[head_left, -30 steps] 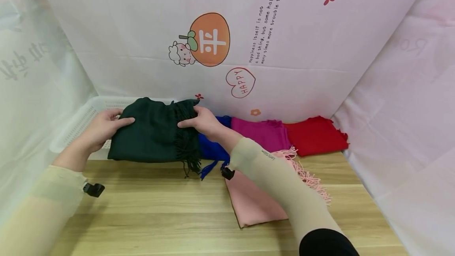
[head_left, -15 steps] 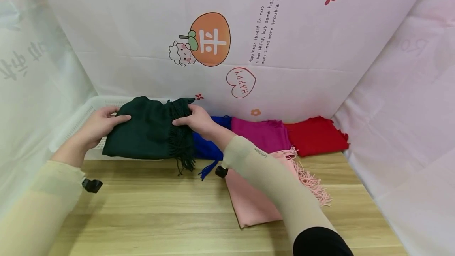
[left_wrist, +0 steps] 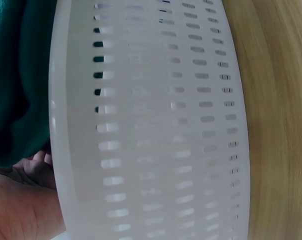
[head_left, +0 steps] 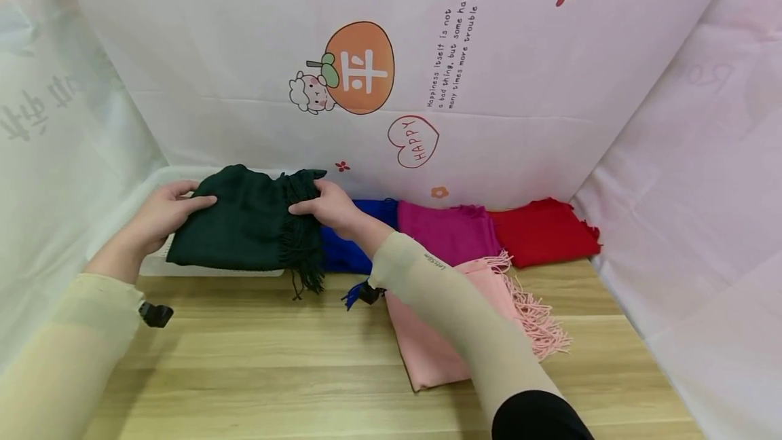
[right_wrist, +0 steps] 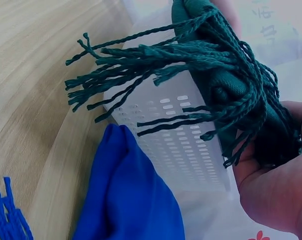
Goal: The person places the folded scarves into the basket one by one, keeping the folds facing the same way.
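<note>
A folded dark green scarf (head_left: 238, 223) with a fringed right end lies across the white plastic basket (head_left: 155, 267), covering most of it in the head view. My left hand (head_left: 161, 216) grips the scarf's left edge, thumb on top. With my right hand (head_left: 332, 209) I pinch the fringed end. Twisted green tassels (right_wrist: 191, 62) hang past the basket's perforated wall (right_wrist: 183, 150) in the right wrist view. From the left wrist, the basket's side (left_wrist: 151, 125) fills the middle, and the scarf (left_wrist: 18, 80) shows just behind its rim.
Right of the basket lies a folded blue scarf (head_left: 345, 253), partly under my right arm. Beyond it are a magenta scarf (head_left: 449, 233) and a red scarf (head_left: 544, 233). A pink scarf (head_left: 427, 352) lies nearer on the wooden table (head_left: 275, 358). A printed white cloth (head_left: 507, 73) hangs behind.
Both hands have carried the green scarf leftward, further over the basket. More of the blue scarf shows now. The other scarves have stayed in place.
</note>
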A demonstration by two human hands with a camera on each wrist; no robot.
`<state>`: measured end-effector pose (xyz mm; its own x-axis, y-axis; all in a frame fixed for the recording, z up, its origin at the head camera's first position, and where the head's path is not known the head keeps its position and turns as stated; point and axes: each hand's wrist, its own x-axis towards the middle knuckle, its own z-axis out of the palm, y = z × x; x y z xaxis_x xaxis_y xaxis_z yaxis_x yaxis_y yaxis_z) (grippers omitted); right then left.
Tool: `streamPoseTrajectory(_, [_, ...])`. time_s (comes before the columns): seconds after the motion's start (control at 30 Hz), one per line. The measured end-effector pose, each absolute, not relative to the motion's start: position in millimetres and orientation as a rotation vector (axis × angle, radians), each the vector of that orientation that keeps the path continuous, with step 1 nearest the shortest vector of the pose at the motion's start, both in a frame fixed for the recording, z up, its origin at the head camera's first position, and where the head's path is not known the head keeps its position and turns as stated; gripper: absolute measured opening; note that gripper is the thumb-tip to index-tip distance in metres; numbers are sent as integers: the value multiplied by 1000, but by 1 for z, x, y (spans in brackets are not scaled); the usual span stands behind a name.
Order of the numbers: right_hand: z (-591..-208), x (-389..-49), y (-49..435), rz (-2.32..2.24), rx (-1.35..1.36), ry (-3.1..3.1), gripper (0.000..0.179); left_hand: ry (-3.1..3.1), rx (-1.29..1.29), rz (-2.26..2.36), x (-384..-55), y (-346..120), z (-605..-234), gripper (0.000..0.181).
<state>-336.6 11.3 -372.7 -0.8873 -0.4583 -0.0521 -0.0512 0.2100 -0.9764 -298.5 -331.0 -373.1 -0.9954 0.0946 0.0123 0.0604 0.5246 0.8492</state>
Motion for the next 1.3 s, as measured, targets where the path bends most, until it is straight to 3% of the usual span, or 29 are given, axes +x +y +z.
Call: streamPoseTrajectory(1.3, [-381,-341,-25,-1535,-419,2364,80,2809,77,1357,-310,-360,-388,55])
